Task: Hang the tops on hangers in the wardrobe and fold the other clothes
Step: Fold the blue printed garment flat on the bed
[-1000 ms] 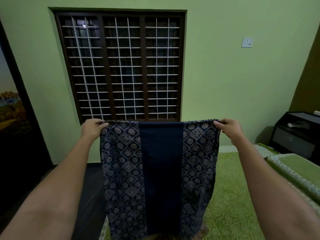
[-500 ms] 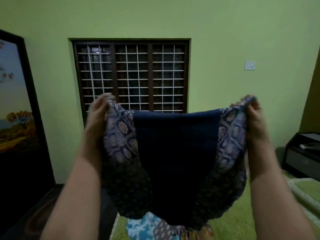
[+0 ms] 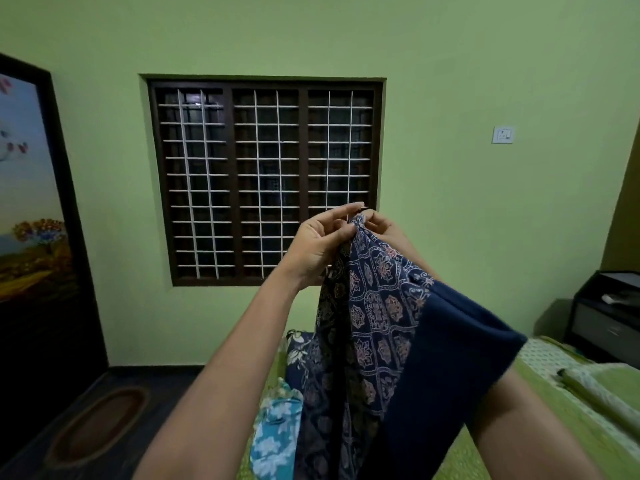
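Observation:
A navy patterned cloth (image 3: 377, 327) with a plain dark blue band hangs folded in half lengthwise in front of me, above the bed. My left hand (image 3: 320, 242) and my right hand (image 3: 382, 228) meet at its top edge, and each pinches a corner there. The cloth drapes down over my right forearm. A light blue floral garment (image 3: 275, 433) and a dark floral garment (image 3: 299, 353) lie on the bed below it.
The bed with a green patterned sheet (image 3: 561, 427) fills the lower right, with a pillow (image 3: 602, 386) on it. A dark bedside cabinet (image 3: 606, 317) stands at the right wall. A barred window (image 3: 265, 181) is ahead. A dark framed picture panel (image 3: 34, 216) stands left, over dark floor.
My hands held the cloth spread wide by its top corners. They lifted it and came together, so the cloth is now folded in half.

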`<state>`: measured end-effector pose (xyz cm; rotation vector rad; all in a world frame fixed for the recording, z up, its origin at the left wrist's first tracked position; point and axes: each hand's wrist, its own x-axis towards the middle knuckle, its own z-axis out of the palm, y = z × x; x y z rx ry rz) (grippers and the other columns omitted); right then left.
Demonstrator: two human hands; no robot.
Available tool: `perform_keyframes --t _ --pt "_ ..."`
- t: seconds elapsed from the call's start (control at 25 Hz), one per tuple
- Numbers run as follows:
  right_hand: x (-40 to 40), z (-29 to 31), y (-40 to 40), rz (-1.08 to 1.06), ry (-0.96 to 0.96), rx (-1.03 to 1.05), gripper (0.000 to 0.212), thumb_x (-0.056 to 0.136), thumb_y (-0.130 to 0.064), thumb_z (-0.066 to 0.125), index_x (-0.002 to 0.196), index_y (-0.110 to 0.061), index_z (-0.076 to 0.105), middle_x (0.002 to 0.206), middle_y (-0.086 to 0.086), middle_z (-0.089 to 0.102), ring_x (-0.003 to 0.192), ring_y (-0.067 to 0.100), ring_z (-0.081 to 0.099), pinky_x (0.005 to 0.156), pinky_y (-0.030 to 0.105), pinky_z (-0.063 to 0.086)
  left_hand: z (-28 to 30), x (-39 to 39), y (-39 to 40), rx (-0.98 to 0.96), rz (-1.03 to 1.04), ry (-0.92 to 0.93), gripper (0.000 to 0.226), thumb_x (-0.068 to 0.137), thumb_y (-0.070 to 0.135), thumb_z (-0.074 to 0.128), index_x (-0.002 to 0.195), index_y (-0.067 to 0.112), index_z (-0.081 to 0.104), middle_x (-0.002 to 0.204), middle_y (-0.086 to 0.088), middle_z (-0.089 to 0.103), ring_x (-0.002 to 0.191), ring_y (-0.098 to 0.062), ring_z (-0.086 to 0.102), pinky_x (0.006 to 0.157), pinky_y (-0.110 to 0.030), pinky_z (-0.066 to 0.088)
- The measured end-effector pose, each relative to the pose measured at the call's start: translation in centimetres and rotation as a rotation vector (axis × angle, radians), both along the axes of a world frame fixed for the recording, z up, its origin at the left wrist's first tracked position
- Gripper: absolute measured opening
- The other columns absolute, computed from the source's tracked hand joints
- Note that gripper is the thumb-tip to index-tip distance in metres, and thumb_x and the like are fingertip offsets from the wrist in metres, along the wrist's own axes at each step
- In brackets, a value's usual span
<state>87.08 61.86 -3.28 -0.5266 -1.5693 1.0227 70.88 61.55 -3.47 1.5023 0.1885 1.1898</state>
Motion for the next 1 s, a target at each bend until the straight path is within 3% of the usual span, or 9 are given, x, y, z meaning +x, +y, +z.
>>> perform_keyframes --t 0.12,0.24,0.36,0.52,0.64,0.72,0.84,0.88,1.0 --pt "1.0 0.4 -0.3 -0.148 -0.279 -0.028 0.012 0.087 -0.005 0.059 0.09 -0.013 0.05 0.089 0.003 0.058 0.073 0.008 0.059 0.067 0.017 0.052 -0.4 -0.4 0.5 -0.016 0.175 0.123 0.013 0.086 0.006 0.063 0.097 0.007 0.069 0.081 -0.005 0.072 0.07 -0.013 0.067 0.062 -0.025 0.057" --pt "3.7 1.2 -2.5 -0.043 -0.304 -0.159 0.024 0.085 -0.03 0.064 0.1 -0.014 0.053 0.098 0.006 0.06 0.075 0.015 0.055 0.061 0.02 0.051 -1.6 -1.2 2.5 0.032 0.486 0.162 0.004 0.088 0.011 0.065 0.09 0.01 0.069 0.078 -0.002 0.069 0.07 -0.01 0.065 0.066 -0.024 0.055" --pt "5.4 0.9 -4.2 -0.157 -0.834 -0.253 0.051 0.077 -0.061 0.065 0.107 -0.02 0.061 0.104 0.008 0.055 0.072 0.015 0.049 0.058 0.022 0.044 -3.2 -1.5 4.6 0.032 0.734 0.246 0.008 0.09 0.019 0.064 0.09 0.011 0.068 0.082 -0.002 0.068 0.078 -0.015 0.063 0.075 -0.031 0.051" --pt "5.2 -3.9 -3.1 -0.355 -1.363 -0.532 0.054 0.077 -0.05 0.073 0.118 -0.017 0.06 0.111 -0.002 0.065 0.096 0.019 0.066 0.084 0.037 0.055 -4.4 -1.5 5.9 0.063 0.943 0.415 0.02 0.095 0.026 0.056 0.101 0.009 0.063 0.096 -0.003 0.061 0.087 -0.018 0.056 0.08 -0.031 0.045" --pt "6.6 -5.9 -2.9 -0.602 -1.471 -0.472 0.049 0.089 -0.05 0.058 0.117 -0.01 0.061 0.106 0.002 0.064 0.086 0.021 0.065 0.074 0.032 0.05 -6.0 -1.9 6.1 0.179 0.968 0.61 0.021 0.099 0.024 0.048 0.11 0.006 0.055 0.107 -0.003 0.042 0.093 -0.015 0.044 0.086 -0.021 0.034" --pt "7.7 -6.0 -4.0 -0.863 -1.514 -0.366 0.046 0.092 -0.051 0.052 0.109 -0.01 0.063 0.092 0.004 0.058 0.082 0.025 0.057 0.069 0.031 0.044 -7.6 -1.9 6.1 0.273 0.9 0.721 0.014 0.1 0.021 0.046 0.107 0.01 0.051 0.097 -0.001 0.046 0.083 -0.014 0.045 0.074 -0.018 0.036" --pt "9.2 -6.2 -7.0 -0.751 -1.522 -0.484 0.039 0.092 -0.051 0.054 0.087 -0.012 0.059 0.08 0.001 0.056 0.079 0.024 0.059 0.063 0.029 0.041 -9.6 -0.5 5.1 0.278 0.798 0.759 0.005 0.1 0.017 0.046 0.101 0.012 0.047 0.075 0.0 0.052 0.067 -0.017 0.048 0.055 -0.026 0.034" --pt "9.9 -6.4 -8.3 -0.743 -1.526 -0.512 0.034 0.092 -0.048 0.055 0.092 -0.015 0.062 0.084 0.001 0.06 0.081 0.024 0.063 0.064 0.028 0.042 -10.2 0.4 4.4 0.271 0.772 0.752 0.006 0.1 0.016 0.047 0.103 0.012 0.05 0.078 -0.001 0.055 0.069 -0.018 0.05 0.057 -0.027 0.035" --pt "14.0 -6.2 -12.5 -1.077 -1.659 -0.287 0.032 0.092 -0.049 0.054 0.112 -0.026 0.066 0.109 0.003 0.066 0.1 0.025 0.062 0.071 0.031 0.043 -11.8 4.9 1.5 0.304 0.706 0.728 0.016 0.099 0.013 0.047 0.109 0.015 0.06 0.082 -0.003 0.06 0.064 -0.014 0.049 0.054 -0.022 0.036"
